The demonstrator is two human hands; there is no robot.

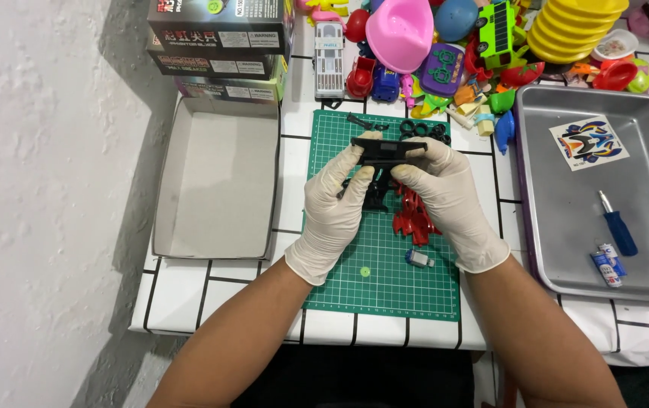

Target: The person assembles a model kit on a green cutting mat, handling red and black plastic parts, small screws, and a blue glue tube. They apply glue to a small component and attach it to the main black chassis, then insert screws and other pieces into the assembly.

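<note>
Hands in white latex gloves meet over the green gridded cutting mat (385,279) on the bench, forearms angled inward. Left hand (334,208) and right hand (445,193) both pinch a flat black plastic chassis piece (385,149), fingers closed on its ends, above red plastic parts (413,215).

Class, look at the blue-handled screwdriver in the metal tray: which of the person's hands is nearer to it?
Right. The right hand is left of the screwdriver, near the tray; the left hand is farther left.

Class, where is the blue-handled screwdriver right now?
In the head view, the blue-handled screwdriver lies in the metal tray on the right, beside a small tube.
</note>
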